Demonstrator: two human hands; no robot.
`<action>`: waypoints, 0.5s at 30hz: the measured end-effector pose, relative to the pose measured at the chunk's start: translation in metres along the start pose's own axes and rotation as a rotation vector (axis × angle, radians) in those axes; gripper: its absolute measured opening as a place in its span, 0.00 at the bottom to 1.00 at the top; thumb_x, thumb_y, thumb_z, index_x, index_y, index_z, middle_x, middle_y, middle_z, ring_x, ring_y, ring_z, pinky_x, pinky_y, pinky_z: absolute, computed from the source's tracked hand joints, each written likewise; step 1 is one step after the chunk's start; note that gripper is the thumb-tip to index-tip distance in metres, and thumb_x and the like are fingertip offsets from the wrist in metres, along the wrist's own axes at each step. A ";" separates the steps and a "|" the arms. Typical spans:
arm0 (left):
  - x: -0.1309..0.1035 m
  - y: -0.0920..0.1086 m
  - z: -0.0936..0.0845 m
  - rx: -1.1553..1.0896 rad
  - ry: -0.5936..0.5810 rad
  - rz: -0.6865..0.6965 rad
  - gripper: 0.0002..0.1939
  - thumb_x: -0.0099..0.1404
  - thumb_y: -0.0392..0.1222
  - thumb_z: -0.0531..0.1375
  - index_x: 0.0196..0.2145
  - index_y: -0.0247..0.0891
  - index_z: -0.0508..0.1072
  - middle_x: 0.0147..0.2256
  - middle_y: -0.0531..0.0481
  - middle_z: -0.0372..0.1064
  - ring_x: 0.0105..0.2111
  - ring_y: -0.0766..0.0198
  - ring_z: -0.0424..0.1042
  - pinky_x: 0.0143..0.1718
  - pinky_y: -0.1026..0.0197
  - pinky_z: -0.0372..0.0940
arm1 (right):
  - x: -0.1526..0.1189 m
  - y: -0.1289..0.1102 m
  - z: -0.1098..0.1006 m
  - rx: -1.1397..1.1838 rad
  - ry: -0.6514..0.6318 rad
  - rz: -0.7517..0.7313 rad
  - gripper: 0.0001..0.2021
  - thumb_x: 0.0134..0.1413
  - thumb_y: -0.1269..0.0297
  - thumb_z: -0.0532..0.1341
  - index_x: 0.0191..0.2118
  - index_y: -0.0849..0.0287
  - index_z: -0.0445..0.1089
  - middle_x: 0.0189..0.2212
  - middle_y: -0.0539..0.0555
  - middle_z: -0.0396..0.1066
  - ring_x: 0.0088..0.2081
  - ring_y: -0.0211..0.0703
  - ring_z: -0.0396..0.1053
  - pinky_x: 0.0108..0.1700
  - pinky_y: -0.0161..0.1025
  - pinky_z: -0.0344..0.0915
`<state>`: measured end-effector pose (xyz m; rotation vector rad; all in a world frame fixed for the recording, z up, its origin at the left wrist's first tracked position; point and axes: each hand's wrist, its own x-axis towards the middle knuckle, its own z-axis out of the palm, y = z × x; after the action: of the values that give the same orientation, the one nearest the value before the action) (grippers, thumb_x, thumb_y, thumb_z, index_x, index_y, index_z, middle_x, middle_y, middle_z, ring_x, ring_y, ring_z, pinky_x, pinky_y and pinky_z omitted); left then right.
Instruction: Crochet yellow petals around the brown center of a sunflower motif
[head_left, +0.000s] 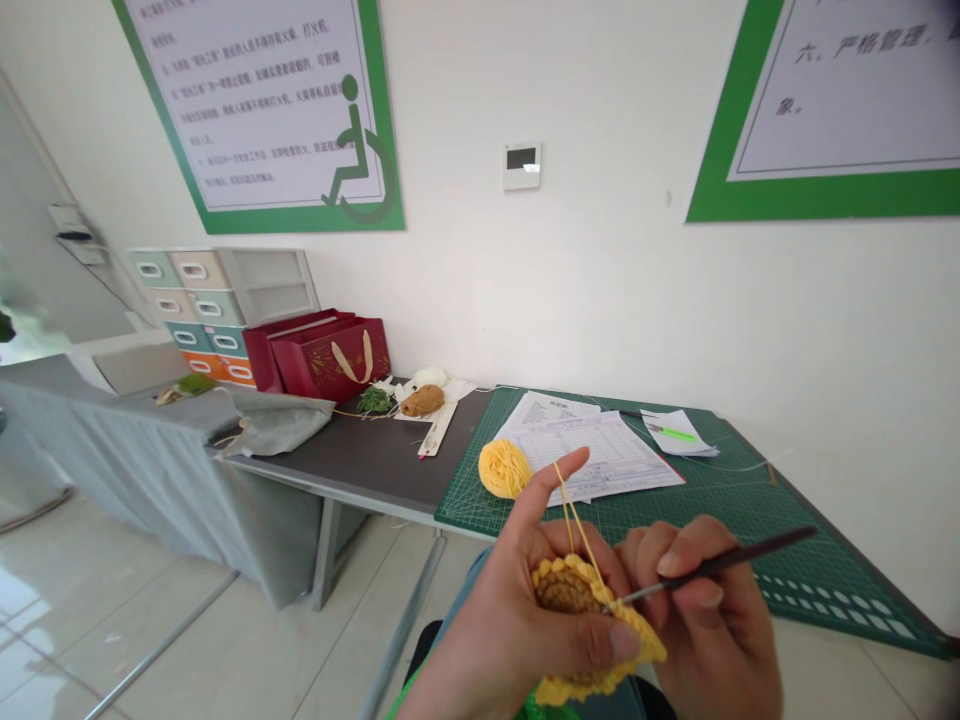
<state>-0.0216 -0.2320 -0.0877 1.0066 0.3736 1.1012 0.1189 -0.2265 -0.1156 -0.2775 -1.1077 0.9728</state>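
Observation:
My left hand (517,600) pinches a round crochet piece (570,592), brown in the middle with a scalloped yellow edge. The index finger points up, with yellow yarn (574,515) looped over it and running down to the piece. Between thumb and fingers, my right hand (705,600) grips a crochet hook (742,556) with a dark handle. Its thin metal tip meets the yellow edge of the piece. Behind the left hand, a yellow yarn ball (504,469) sits on the green cutting mat (465,500).
Printed papers (600,450) and a bright green marker (675,433) lie on the mat. Further left are a brown yarn ball (422,401), green yarn (376,401), dark red gift bags (330,355), a grey cloth bag (277,425) and stacked drawers (210,305). The wall stands behind the table.

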 end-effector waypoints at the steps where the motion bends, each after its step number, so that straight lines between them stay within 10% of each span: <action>1: 0.000 0.000 0.000 0.000 -0.018 -0.004 0.59 0.51 0.28 0.76 0.72 0.51 0.53 0.33 0.53 0.76 0.31 0.63 0.74 0.33 0.63 0.65 | 0.000 -0.001 0.000 0.003 0.004 0.009 0.10 0.67 0.53 0.61 0.36 0.51 0.70 0.20 0.46 0.63 0.23 0.37 0.61 0.26 0.35 0.64; 10: 0.000 0.001 -0.004 0.000 -0.101 -0.049 0.59 0.47 0.24 0.75 0.71 0.51 0.57 0.32 0.52 0.77 0.28 0.66 0.73 0.30 0.66 0.66 | -0.003 -0.007 -0.005 0.114 0.063 0.251 0.11 0.69 0.55 0.57 0.35 0.52 0.70 0.21 0.46 0.58 0.21 0.35 0.55 0.22 0.32 0.56; 15: 0.001 0.002 -0.001 0.097 -0.061 0.049 0.42 0.53 0.25 0.73 0.63 0.46 0.69 0.33 0.53 0.75 0.33 0.64 0.75 0.36 0.64 0.67 | 0.001 -0.004 0.000 0.153 0.180 0.427 0.15 0.64 0.56 0.64 0.27 0.55 0.66 0.19 0.44 0.55 0.20 0.32 0.49 0.20 0.29 0.55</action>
<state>-0.0227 -0.2305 -0.0863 1.1380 0.3576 1.1020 0.1214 -0.2285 -0.1126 -0.4799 -0.8185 1.3757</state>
